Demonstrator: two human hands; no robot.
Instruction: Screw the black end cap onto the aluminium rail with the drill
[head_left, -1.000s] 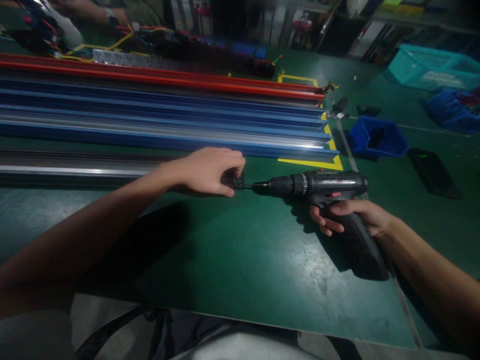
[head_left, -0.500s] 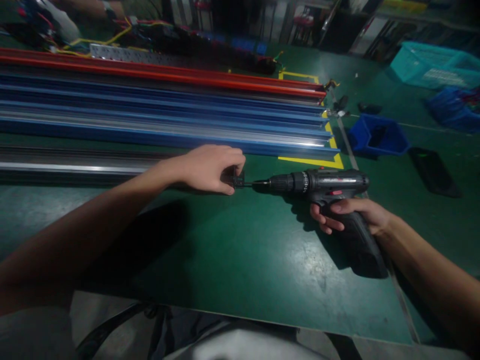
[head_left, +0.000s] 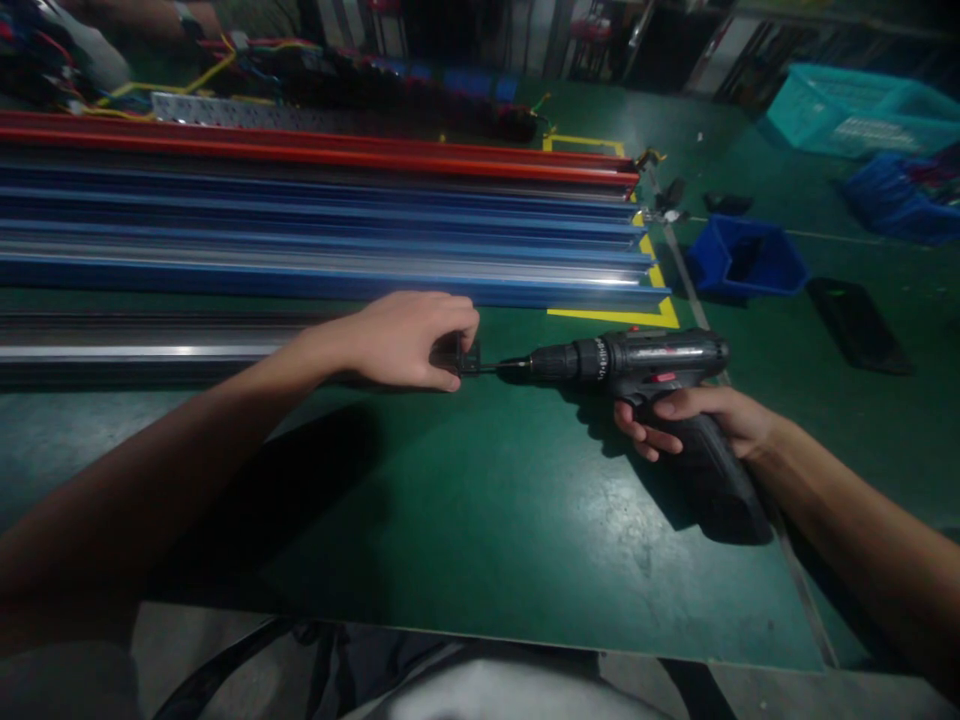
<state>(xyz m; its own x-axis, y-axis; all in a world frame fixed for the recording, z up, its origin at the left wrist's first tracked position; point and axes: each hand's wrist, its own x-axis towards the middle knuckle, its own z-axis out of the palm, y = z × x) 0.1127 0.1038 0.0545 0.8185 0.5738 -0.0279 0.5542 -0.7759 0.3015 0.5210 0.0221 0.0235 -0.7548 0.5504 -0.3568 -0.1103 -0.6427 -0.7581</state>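
My right hand (head_left: 690,420) is wrapped round the grip of a black cordless drill (head_left: 645,355), which lies level and points left. Its long thin bit (head_left: 491,367) reaches a small black end piece (head_left: 469,358) at the tip of a dark metal profile (head_left: 150,350). Thumb and fingers of my left hand (head_left: 412,340) close round that end piece from both sides. The palm covers the end of the profile, so the joint between the two is hidden.
Blue profiles (head_left: 337,245) and a red profile (head_left: 337,145) lie parallel behind my left hand. To the right are a blue bin (head_left: 750,260), a black flat object (head_left: 859,325) and a teal crate (head_left: 862,115). Another person's arm (head_left: 150,20) and wiring are at the back left.
The whole view has shifted slightly. Both hands keep their holds, and the bit stays at the end piece.
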